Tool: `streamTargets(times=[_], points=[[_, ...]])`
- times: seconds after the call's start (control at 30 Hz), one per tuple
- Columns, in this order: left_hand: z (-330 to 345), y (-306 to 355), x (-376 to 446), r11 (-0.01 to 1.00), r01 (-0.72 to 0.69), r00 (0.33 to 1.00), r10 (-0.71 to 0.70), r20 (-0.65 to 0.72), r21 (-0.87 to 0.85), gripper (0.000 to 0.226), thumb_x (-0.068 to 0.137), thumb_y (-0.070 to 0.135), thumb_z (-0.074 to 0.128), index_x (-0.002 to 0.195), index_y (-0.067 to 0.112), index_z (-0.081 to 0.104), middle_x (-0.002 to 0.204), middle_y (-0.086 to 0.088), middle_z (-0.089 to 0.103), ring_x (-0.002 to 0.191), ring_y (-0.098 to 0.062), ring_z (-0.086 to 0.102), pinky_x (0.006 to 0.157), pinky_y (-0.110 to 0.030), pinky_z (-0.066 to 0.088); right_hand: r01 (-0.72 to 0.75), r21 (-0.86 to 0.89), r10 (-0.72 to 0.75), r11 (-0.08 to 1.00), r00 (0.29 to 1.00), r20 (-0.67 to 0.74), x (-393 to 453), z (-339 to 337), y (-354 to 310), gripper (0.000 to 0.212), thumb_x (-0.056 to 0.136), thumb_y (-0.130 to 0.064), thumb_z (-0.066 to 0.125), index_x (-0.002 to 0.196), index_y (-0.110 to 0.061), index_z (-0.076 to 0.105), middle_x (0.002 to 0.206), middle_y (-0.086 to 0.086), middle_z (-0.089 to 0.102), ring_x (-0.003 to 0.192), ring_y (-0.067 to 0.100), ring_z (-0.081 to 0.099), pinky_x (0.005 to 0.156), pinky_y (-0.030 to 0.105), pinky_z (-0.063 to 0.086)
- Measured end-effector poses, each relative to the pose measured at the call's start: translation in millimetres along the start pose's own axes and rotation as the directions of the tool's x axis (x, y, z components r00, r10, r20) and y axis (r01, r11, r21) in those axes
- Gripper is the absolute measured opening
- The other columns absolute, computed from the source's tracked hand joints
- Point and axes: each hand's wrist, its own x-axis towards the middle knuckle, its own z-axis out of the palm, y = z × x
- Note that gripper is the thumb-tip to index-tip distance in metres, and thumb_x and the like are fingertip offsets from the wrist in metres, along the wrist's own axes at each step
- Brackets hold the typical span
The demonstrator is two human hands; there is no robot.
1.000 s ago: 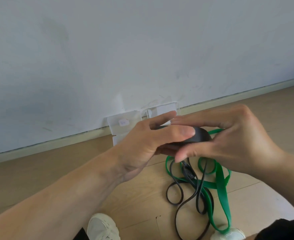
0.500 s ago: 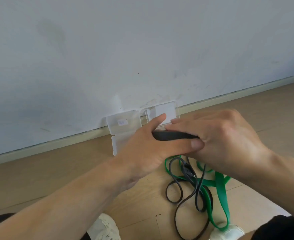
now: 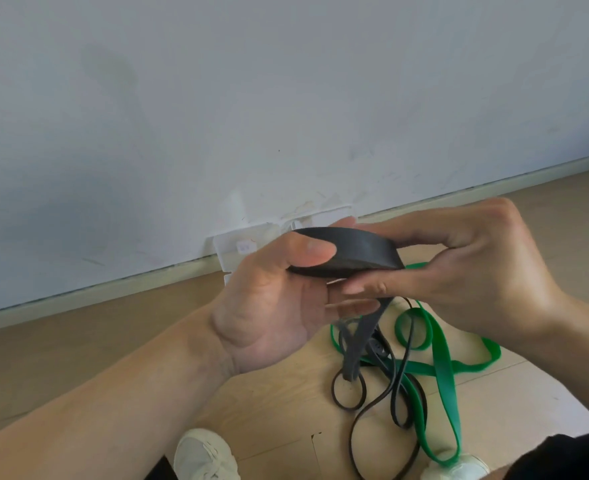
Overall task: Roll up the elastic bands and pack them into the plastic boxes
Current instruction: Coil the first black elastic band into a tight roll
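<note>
While the left hand (image 3: 272, 306) and right hand (image 3: 459, 271) pinched the half-rolled black elastic band (image 3: 351, 252) between thumbs and fingers above the floor (image 3: 78, 358), it looked soft and springy, best gripped across the coil's flat faces.

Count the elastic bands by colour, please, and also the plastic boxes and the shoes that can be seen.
Black wide band, partly rolled, held by the left hand and the right hand: 1
Black thin bands, tangled on the floor, number unclear: at least 1
Green band: 1
Plastic boxes, mostly hidden behind the hands: 2
Shoes: 2
Total: at least 7
</note>
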Motion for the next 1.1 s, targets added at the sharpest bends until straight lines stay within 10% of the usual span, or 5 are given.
streamTargets(times=[0.37, 0.57, 0.77, 0.93, 1.1], points=[[8, -4, -3, 0.865, 0.130, 0.829, 0.174, -0.532, 0.485, 0.119, 0.040, 0.049, 0.097, 0.146, 0.038, 0.045, 0.114, 0.000, 0.078, 0.113, -0.015, 0.071, 0.111, -0.037, 0.043, 0.102, -0.288, -0.101, 0.952, 0.995, 0.020, -4, 13, -3, 0.026, 0.082, -0.048, 0.072, 0.086, -0.025, 0.082, 0.074, 0.008, 0.076, 0.068, 0.023, 0.075, 0.056, 0.039, 0.058], [2, 6, -5, 0.973, -0.012, 0.946, 0.086, -0.313, 0.229, 0.067, 0.060, 0.034, 0.079, 0.123, 0.014, 0.069, 0.096, -0.004, 0.078, 0.083, -0.016, 0.073, 0.077, -0.027, 0.059, -0.061, 0.082, 0.055, 0.995, 0.996, 0.067, -1, 3, -5, 0.039, 0.061, -0.046, 0.086, 0.099, -0.043, 0.076, 0.094, -0.026, 0.077, 0.084, -0.002, 0.075, 0.076, 0.027, 0.061], [-5, 6, -5, 0.988, 0.049, 0.985, -0.023, -0.172, 0.148, 0.045, 0.070, 0.041, 0.078, 0.109, 0.018, 0.078, 0.110, -0.007, 0.073, 0.094, -0.017, 0.068, 0.094, -0.035, 0.051, -0.132, 0.018, 0.131, 0.991, 0.990, 0.050, 4, 9, -2, 0.024, 0.061, -0.042, 0.088, 0.082, -0.043, 0.076, 0.072, -0.032, 0.072, 0.057, -0.016, 0.058, 0.059, 0.002, 0.040], [2, 13, -5, 0.705, -0.029, 0.863, 0.375, -0.338, 0.709, 0.051, 0.070, 0.047, 0.079, 0.120, 0.051, 0.066, 0.114, 0.019, 0.073, 0.110, -0.002, 0.068, 0.101, -0.036, 0.052, -0.268, -0.146, 0.282, 0.952, 0.955, 0.091, 9, 1, 1, 0.020, 0.063, -0.039, 0.090, 0.081, -0.034, 0.083, 0.069, -0.013, 0.077, 0.050, 0.004, 0.061, 0.049, 0.013, 0.043], [14, 6, -5, 0.553, -0.038, 0.832, 0.479, -0.281, 0.832, 0.035, 0.064, 0.023, 0.092, 0.098, 0.029, 0.081, 0.085, 0.013, 0.080, 0.084, -0.001, 0.076, 0.077, -0.011, 0.054, -0.302, -0.063, 0.307, 0.951, 0.947, 0.090, 4, 8, 1, 0.019, 0.065, -0.038, 0.085, 0.082, -0.032, 0.080, 0.071, -0.005, 0.078, 0.068, 0.014, 0.075, 0.063, 0.036, 0.060]])
